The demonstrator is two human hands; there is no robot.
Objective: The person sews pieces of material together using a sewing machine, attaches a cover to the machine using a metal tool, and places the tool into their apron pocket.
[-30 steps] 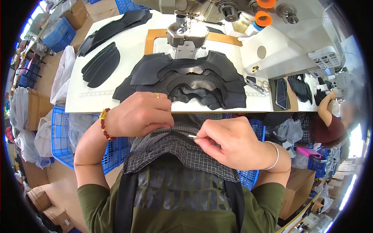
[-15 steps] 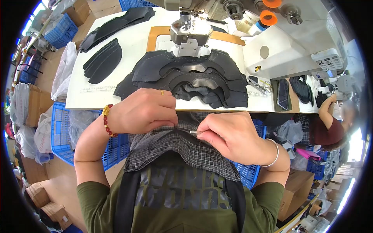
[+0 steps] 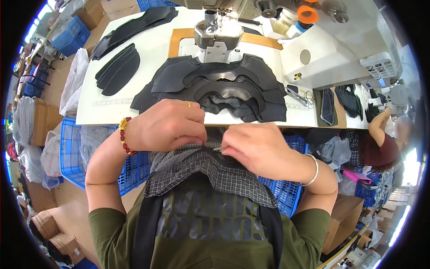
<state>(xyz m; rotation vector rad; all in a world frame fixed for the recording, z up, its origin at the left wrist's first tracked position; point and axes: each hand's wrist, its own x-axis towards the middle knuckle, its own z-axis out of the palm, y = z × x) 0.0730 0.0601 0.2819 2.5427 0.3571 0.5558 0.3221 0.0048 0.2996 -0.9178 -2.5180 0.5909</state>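
Note:
Near the table's front edge, my left hand (image 3: 172, 126) pinches the dark checked cloth (image 3: 206, 166) that lies over my chest. My right hand (image 3: 253, 145) is closed on a small light-coloured tool (image 3: 217, 149), whose tip points left toward the left fingers. Most of the tool is hidden by the fingers, so its kind is unclear. Just beyond both hands, overlapping stacks of black curved pieces (image 3: 224, 92) lie on the white table (image 3: 150, 45).
A sewing machine head (image 3: 218, 36) stands behind the pieces. More black pieces (image 3: 118, 69) lie at the left. Scissors (image 3: 299, 96) and a phone (image 3: 327, 106) are at the right. Blue baskets (image 3: 71, 152) sit below the table. A co-worker (image 3: 380, 148) is at far right.
My right hand has moved slightly left and up with the tool, closer to my left hand. My left hand has barely moved and keeps its pinch.

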